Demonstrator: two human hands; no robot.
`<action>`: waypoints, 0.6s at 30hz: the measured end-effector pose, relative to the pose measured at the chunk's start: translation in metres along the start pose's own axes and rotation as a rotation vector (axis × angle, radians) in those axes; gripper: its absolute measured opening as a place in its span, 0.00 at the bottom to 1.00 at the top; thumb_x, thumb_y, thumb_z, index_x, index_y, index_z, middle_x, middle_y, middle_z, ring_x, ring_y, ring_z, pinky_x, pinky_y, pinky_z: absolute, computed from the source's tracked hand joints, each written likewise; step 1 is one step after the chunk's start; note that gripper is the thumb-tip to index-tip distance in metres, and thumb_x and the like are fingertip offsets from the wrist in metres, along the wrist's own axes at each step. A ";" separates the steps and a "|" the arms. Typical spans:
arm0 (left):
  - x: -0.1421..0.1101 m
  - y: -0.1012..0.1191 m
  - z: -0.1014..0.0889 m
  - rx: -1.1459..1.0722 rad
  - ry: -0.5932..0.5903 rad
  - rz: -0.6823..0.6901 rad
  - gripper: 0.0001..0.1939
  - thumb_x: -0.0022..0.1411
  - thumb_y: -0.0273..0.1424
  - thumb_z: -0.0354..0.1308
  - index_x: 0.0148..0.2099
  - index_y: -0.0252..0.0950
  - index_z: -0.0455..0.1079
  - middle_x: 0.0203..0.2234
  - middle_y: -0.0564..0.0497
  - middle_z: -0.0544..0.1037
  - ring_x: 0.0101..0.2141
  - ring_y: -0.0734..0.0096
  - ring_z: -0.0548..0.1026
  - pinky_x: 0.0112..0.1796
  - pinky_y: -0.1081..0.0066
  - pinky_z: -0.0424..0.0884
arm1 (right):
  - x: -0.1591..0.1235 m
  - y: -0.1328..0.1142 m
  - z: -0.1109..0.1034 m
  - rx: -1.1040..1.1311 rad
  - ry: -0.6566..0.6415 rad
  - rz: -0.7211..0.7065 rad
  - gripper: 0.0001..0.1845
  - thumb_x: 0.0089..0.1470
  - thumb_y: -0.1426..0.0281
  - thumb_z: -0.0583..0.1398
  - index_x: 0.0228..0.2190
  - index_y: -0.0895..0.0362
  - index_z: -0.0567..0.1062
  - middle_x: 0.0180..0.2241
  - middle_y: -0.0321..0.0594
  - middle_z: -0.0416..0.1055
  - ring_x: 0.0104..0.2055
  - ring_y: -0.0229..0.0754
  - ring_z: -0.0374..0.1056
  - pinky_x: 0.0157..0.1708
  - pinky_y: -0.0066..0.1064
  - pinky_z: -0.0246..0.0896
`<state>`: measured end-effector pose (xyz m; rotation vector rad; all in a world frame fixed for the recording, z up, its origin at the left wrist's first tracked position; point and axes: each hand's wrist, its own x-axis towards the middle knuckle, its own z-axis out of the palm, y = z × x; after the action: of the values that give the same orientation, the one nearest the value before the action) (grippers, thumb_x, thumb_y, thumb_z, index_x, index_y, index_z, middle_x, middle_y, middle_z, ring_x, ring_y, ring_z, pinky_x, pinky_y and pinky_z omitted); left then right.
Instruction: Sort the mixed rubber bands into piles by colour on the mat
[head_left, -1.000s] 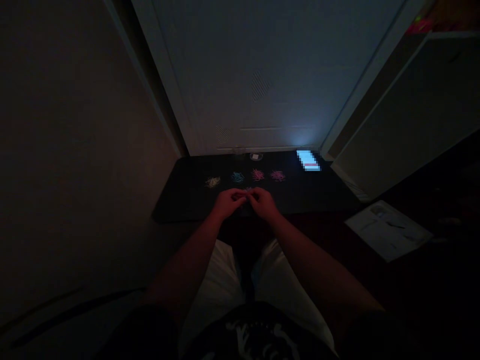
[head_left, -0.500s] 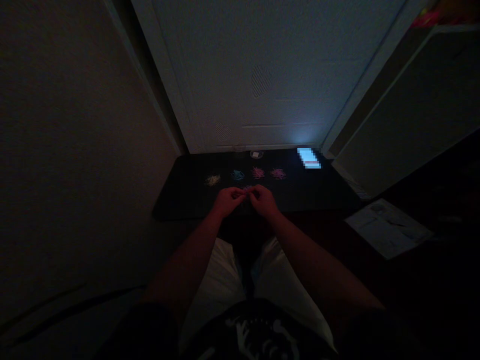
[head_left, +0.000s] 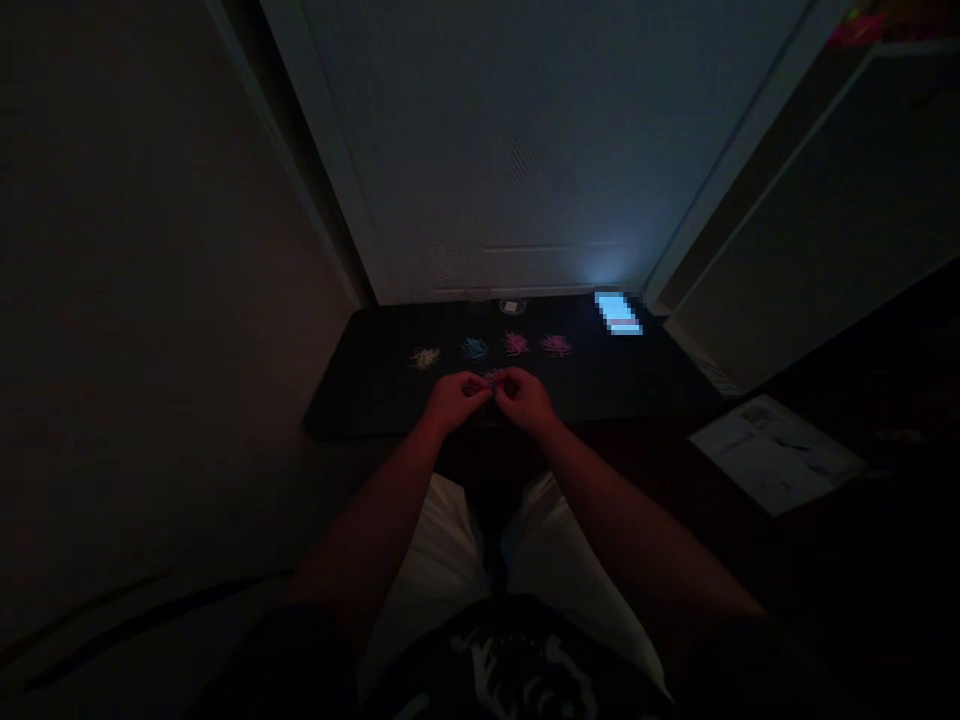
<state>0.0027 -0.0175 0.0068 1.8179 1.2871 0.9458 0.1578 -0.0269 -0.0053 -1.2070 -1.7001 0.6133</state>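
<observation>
My left hand (head_left: 457, 398) and my right hand (head_left: 523, 400) meet near the front edge of the dark table, fingers pinched together. Whatever lies between the fingertips is too small and dim to make out. Just behind them, a bit of a purplish pile (head_left: 493, 374) shows, mostly covered by my hands. Farther back lie small loose heaps of thin strips: a cream pile (head_left: 425, 357), a blue pile (head_left: 475, 347), a pink pile (head_left: 515, 343) and a pinkish-purple pile (head_left: 556, 345).
The low black table (head_left: 360, 385) stands against a pale panel (head_left: 465, 190). A lit, pixelated screen (head_left: 618, 313) glows at its back right, and a small clear round container (head_left: 512, 306) sits at the back. A white printed sheet or board (head_left: 776, 455) lies on the right.
My fingertips have shifted slightly, still pinched together in the same spot. The piles have not moved, and the picture is a little darker.
</observation>
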 end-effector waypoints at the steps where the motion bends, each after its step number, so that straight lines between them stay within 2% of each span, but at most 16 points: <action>1: 0.000 0.000 0.000 0.003 -0.001 0.000 0.11 0.49 0.35 0.60 0.33 0.32 0.72 0.29 0.47 0.78 0.29 0.70 0.75 0.33 0.71 0.71 | 0.000 0.000 0.000 -0.002 0.002 -0.002 0.09 0.44 0.71 0.56 0.30 0.58 0.73 0.28 0.39 0.70 0.28 0.36 0.63 0.29 0.27 0.59; 18: 0.000 0.001 0.001 0.027 0.005 0.009 0.11 0.48 0.35 0.60 0.32 0.33 0.71 0.27 0.49 0.77 0.27 0.72 0.73 0.30 0.73 0.69 | 0.000 -0.001 -0.001 -0.040 0.010 -0.021 0.05 0.46 0.71 0.55 0.26 0.57 0.71 0.27 0.37 0.69 0.28 0.37 0.63 0.29 0.28 0.58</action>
<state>0.0035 -0.0182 0.0070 1.8449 1.3013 0.9427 0.1587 -0.0271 -0.0040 -1.2167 -1.7222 0.5621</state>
